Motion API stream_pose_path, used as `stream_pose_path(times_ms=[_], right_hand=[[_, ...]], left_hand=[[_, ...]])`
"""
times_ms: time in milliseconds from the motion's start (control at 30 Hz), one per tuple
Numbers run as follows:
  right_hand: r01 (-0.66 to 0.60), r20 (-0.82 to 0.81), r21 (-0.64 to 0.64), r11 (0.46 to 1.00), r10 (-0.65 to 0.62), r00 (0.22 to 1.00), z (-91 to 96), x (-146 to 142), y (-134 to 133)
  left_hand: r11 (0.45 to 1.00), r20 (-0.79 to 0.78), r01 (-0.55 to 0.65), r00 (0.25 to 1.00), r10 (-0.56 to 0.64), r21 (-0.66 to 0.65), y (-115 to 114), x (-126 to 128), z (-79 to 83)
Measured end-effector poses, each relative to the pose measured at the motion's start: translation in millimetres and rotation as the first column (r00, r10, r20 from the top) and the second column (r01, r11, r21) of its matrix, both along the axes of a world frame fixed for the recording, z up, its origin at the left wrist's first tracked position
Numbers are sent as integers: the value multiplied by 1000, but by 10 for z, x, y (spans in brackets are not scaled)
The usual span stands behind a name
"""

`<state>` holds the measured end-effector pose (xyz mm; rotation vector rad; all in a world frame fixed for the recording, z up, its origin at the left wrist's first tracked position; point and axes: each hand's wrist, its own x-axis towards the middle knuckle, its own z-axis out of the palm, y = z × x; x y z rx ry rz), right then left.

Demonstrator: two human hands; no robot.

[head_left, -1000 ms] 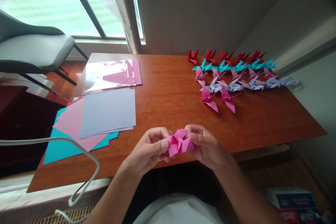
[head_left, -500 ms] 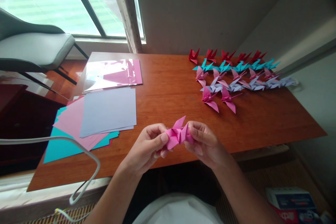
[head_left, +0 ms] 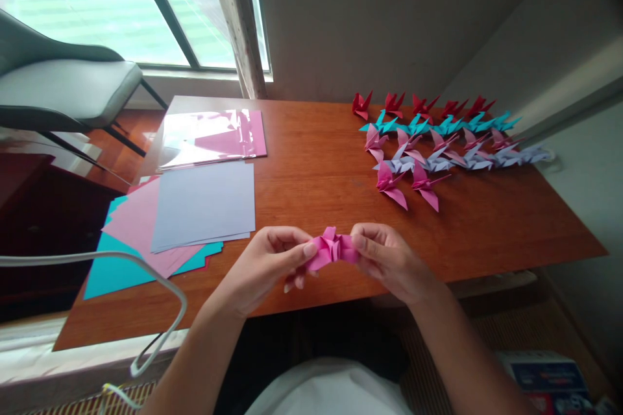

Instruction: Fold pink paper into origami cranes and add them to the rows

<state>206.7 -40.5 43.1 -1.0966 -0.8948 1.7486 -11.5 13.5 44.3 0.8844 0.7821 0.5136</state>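
A bright pink origami crane (head_left: pixel 333 246) is stretched between my two hands, just above the front edge of the table. My left hand (head_left: pixel 277 262) pinches its left wing between thumb and fingers. The right wing is pinched the same way by my right hand (head_left: pixel 387 259). Between them the crane's folded body faces me, with a short point sticking up. Two finished cranes of the same pink (head_left: pixel 390 185) stand on the table beyond my right hand.
Rows of red cranes (head_left: pixel 393 104), turquoise cranes (head_left: pixel 416 124), light pink cranes (head_left: pixel 374 141) and lilac cranes (head_left: pixel 438 159) stand at the back right. Lilac sheets (head_left: pixel 204 204) overlap pink and turquoise paper (head_left: pixel 121 272) on the left, near a packet (head_left: pixel 209 136). A white cable (head_left: pixel 165 282) loops over the front left.
My hands have drawn slightly apart, and the crane's wings now spread out flatter sideways. Its tall upright point has tilted and looks shorter. The view has shifted a little.
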Motion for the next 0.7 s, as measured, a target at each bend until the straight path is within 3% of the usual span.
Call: stream_pose_path(times_ms=[100,200,333,400,467,600,700], right_hand=[[-35,215,117,992,9,977,12,93,32],[-48,404,197,979,-36,914,27,132,66],[-95,364,190,977,19,931,20,86,86],[-87,317,164,983,31,948,-8,42,77],[-12,279,130,991,-25,960,-53,-12,58],[168,195,52,984,-175,965,-150,-136,14],[223,144,29,974,-224,964,-175,-214,-10]], left_hand=[[989,-167,43,986,-19,142,55,-36,62],[959,-246,27,968,45,281,101,-32,83],[891,-209,-51,965,161,451,128,31,-25],[829,-216,-118,937,275,547,116,59,-97],[698,-239,-168,862,446,696,78,73,-146],[285,-123,-151,648,751,946,-83,89,-148],[179,-77,-84,672,736,980,-222,137,-117]])
